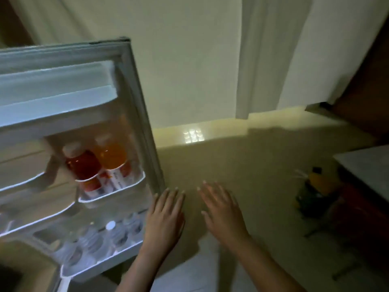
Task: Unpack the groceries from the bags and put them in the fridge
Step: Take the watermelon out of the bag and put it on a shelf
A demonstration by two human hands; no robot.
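Note:
The fridge door (134, 106) stands open on the left, its shelves facing me. A red juice bottle (84, 165) and an orange juice bottle (112, 154) stand side by side in the middle door shelf (130, 186). Several clear water bottles (109, 232) fill the bottom door shelf. My left hand (164, 218) is open, palm down, just right of the door's edge, holding nothing. My right hand (223, 211) is open beside it, fingers spread, also empty. At the far right an orange-capped bottle (315, 180) pokes out of a dark bag (311, 199) on the floor.
A pale wall and a white door frame (248, 81) rise behind the tiled floor (242, 161). A table corner (368, 169) juts in at the right, with something red (357, 211) beneath it. Everything is dim and blurred.

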